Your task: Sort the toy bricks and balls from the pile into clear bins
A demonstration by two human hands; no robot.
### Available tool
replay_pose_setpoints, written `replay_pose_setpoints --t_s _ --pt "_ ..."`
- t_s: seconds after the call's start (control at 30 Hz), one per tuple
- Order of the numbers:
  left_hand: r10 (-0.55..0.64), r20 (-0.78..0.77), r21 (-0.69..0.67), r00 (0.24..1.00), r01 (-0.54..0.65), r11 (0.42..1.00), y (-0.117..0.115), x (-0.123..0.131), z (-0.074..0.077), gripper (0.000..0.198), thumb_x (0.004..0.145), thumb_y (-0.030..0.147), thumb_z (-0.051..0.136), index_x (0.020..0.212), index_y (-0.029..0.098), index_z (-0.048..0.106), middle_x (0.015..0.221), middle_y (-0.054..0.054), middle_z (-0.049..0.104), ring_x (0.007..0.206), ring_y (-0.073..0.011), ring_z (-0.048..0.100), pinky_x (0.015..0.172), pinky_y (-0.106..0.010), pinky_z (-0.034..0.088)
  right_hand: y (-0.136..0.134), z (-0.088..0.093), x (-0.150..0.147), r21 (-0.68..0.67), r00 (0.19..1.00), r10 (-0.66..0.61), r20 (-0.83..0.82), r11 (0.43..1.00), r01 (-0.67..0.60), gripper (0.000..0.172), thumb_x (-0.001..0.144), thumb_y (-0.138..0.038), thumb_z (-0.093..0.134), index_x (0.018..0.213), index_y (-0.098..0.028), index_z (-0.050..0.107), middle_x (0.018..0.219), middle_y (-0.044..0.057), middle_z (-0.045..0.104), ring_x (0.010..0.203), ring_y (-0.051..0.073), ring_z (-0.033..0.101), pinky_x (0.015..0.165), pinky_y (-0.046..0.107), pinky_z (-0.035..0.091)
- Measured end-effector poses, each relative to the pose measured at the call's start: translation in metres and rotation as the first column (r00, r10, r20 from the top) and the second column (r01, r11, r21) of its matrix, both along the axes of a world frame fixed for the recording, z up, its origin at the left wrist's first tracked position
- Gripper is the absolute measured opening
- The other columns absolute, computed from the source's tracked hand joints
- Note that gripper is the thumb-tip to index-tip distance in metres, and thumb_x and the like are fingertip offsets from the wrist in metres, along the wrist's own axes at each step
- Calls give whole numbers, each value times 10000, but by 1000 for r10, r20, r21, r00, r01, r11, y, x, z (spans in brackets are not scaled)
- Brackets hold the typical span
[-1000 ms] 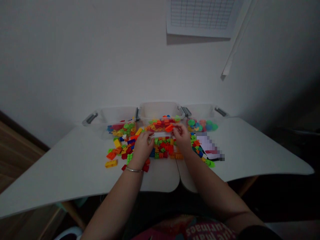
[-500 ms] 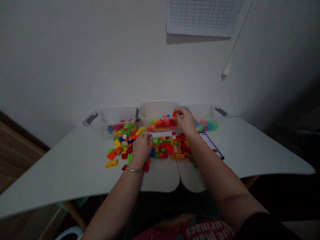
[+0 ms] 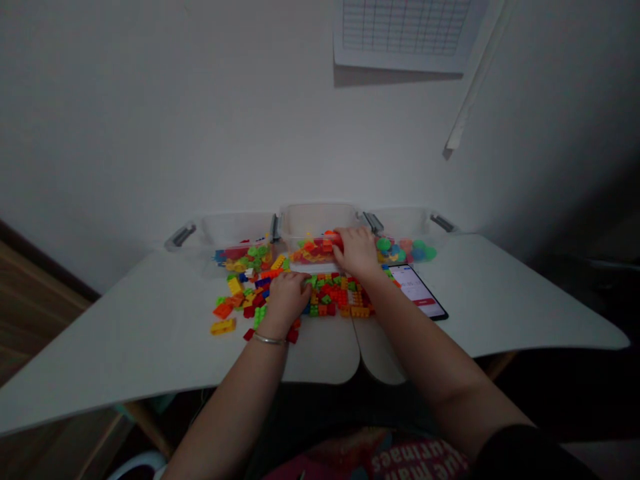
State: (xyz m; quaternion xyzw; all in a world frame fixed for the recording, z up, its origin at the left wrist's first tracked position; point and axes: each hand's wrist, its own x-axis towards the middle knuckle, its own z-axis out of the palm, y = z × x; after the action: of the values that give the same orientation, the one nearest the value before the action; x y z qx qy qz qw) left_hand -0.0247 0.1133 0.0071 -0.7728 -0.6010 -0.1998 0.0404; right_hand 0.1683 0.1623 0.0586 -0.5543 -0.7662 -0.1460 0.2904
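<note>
Many coloured building bricks (image 3: 327, 295) lie spread in a pile on the white table. Over the left part of this pile rests my left hand (image 3: 289, 297), its fingers curled down among the bricks; what they hold, if anything, is hidden. My right hand (image 3: 356, 251) is at the front right of the middle clear box (image 3: 320, 220), which has orange, red and yellow pieces inside. Its fingers reach over the box's edge beside red pieces, and whether they grip one cannot be made out.
A clear box (image 3: 235, 228) with green, yellow and blue pieces stands at the left, another (image 3: 405, 223) with green and blue round pieces at the right. A lit phone (image 3: 419, 293) lies right of the bricks. Behind is a wall with a paper sheet (image 3: 400, 33).
My right hand has moved down and left at the middle box; the red piece it pinched no longer shows between its fingertips. My left hand has shifted slightly right.
</note>
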Motion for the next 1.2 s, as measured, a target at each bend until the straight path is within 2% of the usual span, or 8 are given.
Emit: replay_pose_setpoints --t_s 0.27,0.53,0.6,0.7,0.8,0.9,1.0,1.2 --pt "16 -14 -42 1000 -17 999 -1 2 2 267 833 269 574 1062 202 694 1024 -89 727 1047 -279 621 929 -409 454 -1 0 -1 -1 1000 -13 -4 1000 13 422 842 -277 574 1231 -112 595 1179 162 653 1133 324 536 1132 492 207" --pt "18 28 -52 999 -16 999 -1 1 6 158 818 245 592 945 187 667 916 -85 713 937 -259 642 868 -382 458 -1 -4 1 54 972 125 -199 992 -116 441 832 -238 555 1257 -120 555 1254 161 630 1180 313 547 1162 546 193" --pt "8 24 -55 1000 -6 998 -1 0 6 110 819 232 587 888 191 662 897 -80 712 924 -257 642 857 -380 457 0 -4 4 83 946 177 -271 984 -160 430 830 -238 548 1249 -138 552 1248 151 632 1190 300 545 1156 547 223" --pt "-4 37 -46 999 6 999 -1 0 6 72 823 227 587 840 198 651 862 -71 706 903 -257 641 851 -385 457 -5 -4 7 167 881 247 -405 967 -194 398 828 -237 529 1219 -168 552 1225 136 637 1177 280 550 1100 519 343" --pt "-8 78 -10 997 9 1000 0 0 6 64 825 234 599 859 197 639 860 -74 697 903 -260 638 856 -395 460 -17 -5 5 277 795 296 -529 946 -168 364 833 -227 509 1192 -182 551 1191 130 637 1134 262 565 1031 482 425" --pt "-22 158 35 987 16 999 2 0 4 125 817 240 625 933 194 619 907 -81 695 924 -259 637 859 -396 471 -31 -12 -4 319 708 339 -619 933 -168 348 837 -213 499 1182 -196 543 1156 121 636 1086 237 584 993 447 464" --pt "-92 249 87 964 73 994 5 0 0 208 808 237 643 1005 194 592 969 -78 694 940 -251 640 857 -391 489 -41 -26 -15 260 677 363 -641 932 -254 368 826 -204 510 1194 -202 531 1178 117 627 1102 229 584 989 431 475" --pt "-245 386 178 889 189 966 9 0 -4 328 794 190 644 1116 185 579 1088 -85 682 1011 -228 636 919 -386 505 -52 -60 -28 36 730 297 -616 936 -350 355 830 -247 525 1176 -172 544 1143 135 629 1054 245 606 949 440 501"
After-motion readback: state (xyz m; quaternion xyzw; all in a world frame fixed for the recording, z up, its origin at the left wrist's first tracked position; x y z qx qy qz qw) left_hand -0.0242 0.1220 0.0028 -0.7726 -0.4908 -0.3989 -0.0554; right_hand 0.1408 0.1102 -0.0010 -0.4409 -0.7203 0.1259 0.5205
